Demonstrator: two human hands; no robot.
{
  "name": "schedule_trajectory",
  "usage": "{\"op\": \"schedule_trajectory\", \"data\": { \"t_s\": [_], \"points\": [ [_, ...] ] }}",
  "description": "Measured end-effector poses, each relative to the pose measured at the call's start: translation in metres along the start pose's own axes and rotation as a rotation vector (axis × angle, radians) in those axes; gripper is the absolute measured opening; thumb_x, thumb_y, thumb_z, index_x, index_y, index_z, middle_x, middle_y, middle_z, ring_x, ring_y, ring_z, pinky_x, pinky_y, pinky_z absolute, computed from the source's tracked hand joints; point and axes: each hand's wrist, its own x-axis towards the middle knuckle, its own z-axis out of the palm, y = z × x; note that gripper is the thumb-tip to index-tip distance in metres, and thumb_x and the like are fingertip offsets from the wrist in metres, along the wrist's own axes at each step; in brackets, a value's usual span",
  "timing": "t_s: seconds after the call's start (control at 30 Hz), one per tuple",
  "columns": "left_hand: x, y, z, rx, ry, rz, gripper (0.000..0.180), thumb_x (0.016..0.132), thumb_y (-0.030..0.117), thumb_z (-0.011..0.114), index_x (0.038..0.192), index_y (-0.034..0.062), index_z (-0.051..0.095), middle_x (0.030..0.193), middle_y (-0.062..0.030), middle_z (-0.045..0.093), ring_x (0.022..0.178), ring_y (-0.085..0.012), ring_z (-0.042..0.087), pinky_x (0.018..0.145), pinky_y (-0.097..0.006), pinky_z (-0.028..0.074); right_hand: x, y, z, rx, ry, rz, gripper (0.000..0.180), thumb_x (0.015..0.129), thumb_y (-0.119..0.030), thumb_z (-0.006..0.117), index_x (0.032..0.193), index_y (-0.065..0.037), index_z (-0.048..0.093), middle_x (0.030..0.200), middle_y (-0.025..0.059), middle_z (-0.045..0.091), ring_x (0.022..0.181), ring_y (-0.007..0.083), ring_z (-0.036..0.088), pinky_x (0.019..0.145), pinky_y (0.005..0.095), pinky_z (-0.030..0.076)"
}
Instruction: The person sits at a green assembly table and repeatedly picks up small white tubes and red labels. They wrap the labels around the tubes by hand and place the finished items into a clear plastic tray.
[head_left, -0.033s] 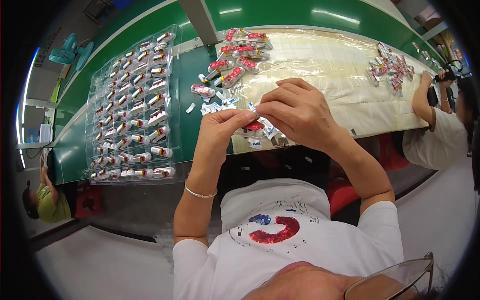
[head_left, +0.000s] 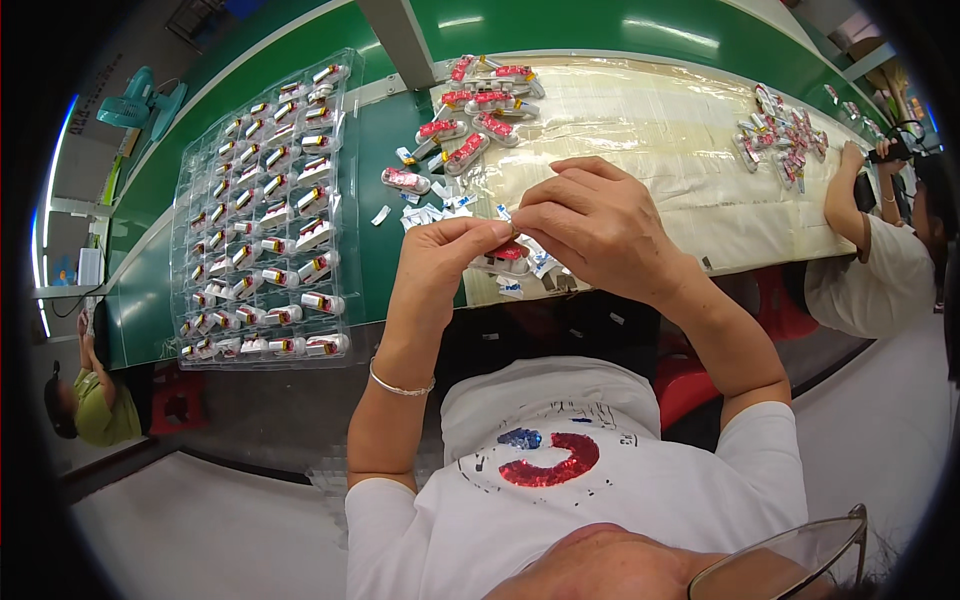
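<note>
My left hand (head_left: 452,252) and my right hand (head_left: 597,218) meet at the table's near edge, thumbs and fingertips pinched together. Something small and thin sits between the fingertips; its kind is too small to tell. Right below them lies a white, oval-ended part with a red top (head_left: 510,251), partly covered by my fingers. Small white-and-blue paper scraps (head_left: 432,213) are scattered beside and under my hands. Just beyond, a single red-and-white part (head_left: 405,181) lies on the green tabletop, near a heap of similar parts (head_left: 490,103).
To the left stands a clear compartmented plastic tray (head_left: 352,130) filled with small white, red and yellow-marked parts. A tape-covered cardboard sheet (head_left: 640,130) spreads to the right, bearing another pile of parts (head_left: 785,135). One person (head_left: 870,260) sits at right, another (head_left: 100,400) at far left.
</note>
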Motion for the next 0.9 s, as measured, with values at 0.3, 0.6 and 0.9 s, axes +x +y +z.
{"op": "schedule_trajectory", "data": {
  "t_s": [0.3, 0.6, 0.9],
  "points": [
    [-0.003, 0.001, 0.002, -0.038, 0.024, 0.01, 0.018, 0.083, 0.012, 0.071, 0.089, -0.0043, 0.073, 0.083, -0.0088, 0.071, 0.076, -0.0107, 0.064, 0.073, -0.024, 0.048, 0.005, -0.004, -0.003, 0.059, -0.093, 0.057, 0.01, 0.075, -0.01, 0.068, 0.075, -0.005, 0.059, 0.076, 0.0069, 0.06, 0.074, 0.0245, 0.063, 0.076, 0.0339, 0.053],
    [-0.002, 0.003, 0.003, -0.035, 0.018, 0.007, 0.017, 0.084, 0.011, 0.07, 0.09, -0.0046, 0.073, 0.081, -0.0089, 0.071, 0.074, -0.0103, 0.064, 0.073, -0.023, 0.048, 0.003, -0.001, -0.004, 0.106, -0.048, 0.048, 0.01, 0.076, -0.009, 0.067, 0.074, -0.005, 0.058, 0.074, 0.0081, 0.059, 0.073, 0.025, 0.063, 0.087, 0.0355, 0.054],
    [-0.004, 0.006, 0.013, 0.05, 0.049, 0.064, 0.017, 0.084, 0.012, 0.069, 0.09, -0.003, 0.073, 0.08, -0.0072, 0.071, 0.07, -0.0065, 0.061, 0.062, -0.017, 0.042, 0.001, -0.002, -0.005, 0.003, -0.047, 0.047, 0.012, 0.074, -0.009, 0.067, 0.072, -0.006, 0.056, 0.071, 0.0067, 0.058, 0.069, 0.0241, 0.063, 0.088, 0.0348, 0.054]
  ]
}}
